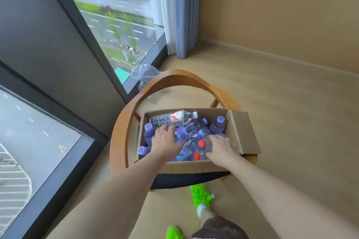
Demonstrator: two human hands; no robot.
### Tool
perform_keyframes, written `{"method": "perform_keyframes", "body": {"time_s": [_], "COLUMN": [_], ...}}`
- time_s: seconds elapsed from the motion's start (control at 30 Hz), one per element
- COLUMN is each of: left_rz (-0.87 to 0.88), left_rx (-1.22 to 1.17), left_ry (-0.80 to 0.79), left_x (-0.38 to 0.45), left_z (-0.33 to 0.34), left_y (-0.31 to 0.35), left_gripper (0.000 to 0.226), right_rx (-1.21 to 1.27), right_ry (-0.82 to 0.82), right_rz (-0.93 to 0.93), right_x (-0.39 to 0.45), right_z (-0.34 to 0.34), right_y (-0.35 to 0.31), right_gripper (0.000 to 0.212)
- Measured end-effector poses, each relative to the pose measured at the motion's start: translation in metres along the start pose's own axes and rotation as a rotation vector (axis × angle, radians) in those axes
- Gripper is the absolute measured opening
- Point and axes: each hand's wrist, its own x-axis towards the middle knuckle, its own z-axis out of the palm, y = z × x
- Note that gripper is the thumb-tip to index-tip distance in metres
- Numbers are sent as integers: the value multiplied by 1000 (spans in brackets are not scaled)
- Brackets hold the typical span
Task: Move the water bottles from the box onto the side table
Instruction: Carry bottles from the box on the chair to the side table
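Observation:
An open cardboard box (236, 128) sits on the seat of a wooden chair (120, 128). It holds several water bottles: purple-capped ones (218, 125), red-capped ones (202, 144) and a clear bottle with a white cap and red-white label (174, 117) lying along the far side. Both hands are inside the box. My left hand (167, 141) lies on a purple-labelled bottle (180, 134), fingers spread over it. My right hand (220, 147) rests on the red-capped bottles at the near right; its fingertips are blurred. No side table is in view.
A floor-to-ceiling window (108, 15) with a dark frame runs along the left. A pale curtain (174, 9) hangs in the corner, with a crumpled clear plastic bag (143, 73) on the floor behind the chair. Beige floor stretches to the right. My green shoes (200, 196) stand before the chair.

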Motion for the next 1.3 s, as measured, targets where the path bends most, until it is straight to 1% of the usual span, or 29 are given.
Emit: {"method": "perform_keyframes", "body": {"time_s": [0.07, 0.13, 0.23, 0.4, 0.5, 0.63, 0.77, 0.9, 0.97, 1.03, 1.1, 1.17, 1.23, 1.3], "left_rz": [-9, -18, -1, 68, 86, 77, 70, 110, 110, 91, 95, 137, 197, 245], "left_rx": [15, 19, 11, 95, 119, 203, 250, 264, 249, 218, 219, 241, 270, 275], "left_ry": [-16, -23, 2, -40, -2, 27, 82, 131, 147, 149, 139, 104, 74, 81], "left_x": [19, 47, 87, 132, 141, 144, 148, 142, 136, 132, 129, 123, 112, 98], "left_z": [3, 6, 12, 28, 36, 44, 49, 52, 55, 55, 52, 47, 43, 38], "left_y": [4, 9, 14, 13, 9, 10, 12, 9, 9, 10, 9, 4, -3, -8], "left_gripper": [79, 80, 80, 79, 74, 77, 74, 74, 73, 68, 64, 68, 72, 70], "right_rx": [-24, -47, -89, -161, -143, -109, -128, -143, -148, -139, -129, -92, 15, 173], "right_ry": [-58, -108, -181, -293, -319, -358, -381, -393, -382, -346, -284, -192, -84, 15], "right_rz": [15, 18, -12, -81, -67, -43, -57, -77, -86, -92, -103, -117, -96, -15], "right_x": [22, 50, 85, 122, 133, 141, 142, 139, 136, 131, 124, 116, 107, 96], "right_z": [1, 1, 7, 29, 37, 39, 37, 35, 34, 33, 33, 34, 34, 31], "right_y": [7, 14, 19, 25, 29, 28, 28, 30, 30, 31, 34, 39, 42, 41], "right_gripper": [60, 65, 71, 66, 55, 46, 47, 49, 45, 41, 42, 44, 46, 52]}}
